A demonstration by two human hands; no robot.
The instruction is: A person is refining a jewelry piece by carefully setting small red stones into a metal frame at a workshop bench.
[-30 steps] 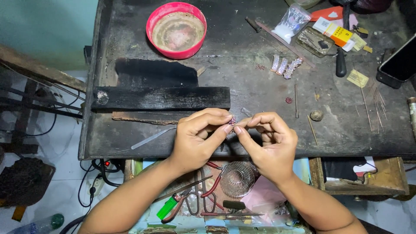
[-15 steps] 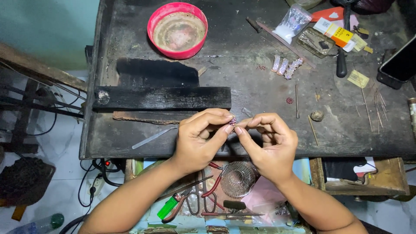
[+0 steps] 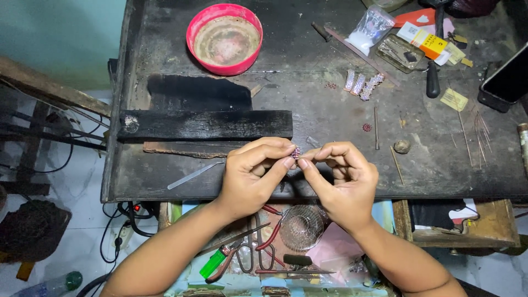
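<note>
Fingers first: your left hand (image 3: 254, 175) and right hand (image 3: 340, 180) both have thumb and forefinger pressed together on one tiny pink beaded piece (image 3: 295, 152), pinched from either side right over the front edge of the bench (image 3: 330, 115). Holding it between two pinches like that looks like a way to keep something that small from twisting or dropping. The other fingers are curled in underneath, probably for steadiness. Going by size from there: the bench is dark and scorched, with a charred block (image 3: 206, 125) lying just beyond your left hand, near enough to reach. The pink bowl (image 3: 224, 37) sits well back at the far edge, out of the way. Below the bench edge, an open drawer (image 3: 264, 247) holds pliers (image 3: 242, 250) and a wire sieve (image 3: 301, 226) right under your wrists, so I'd guess anything you drop lands there. More beaded pieces (image 3: 361, 84) lie in a row farther back right, and one loose pink bit (image 3: 367, 127) sits near them.
</note>
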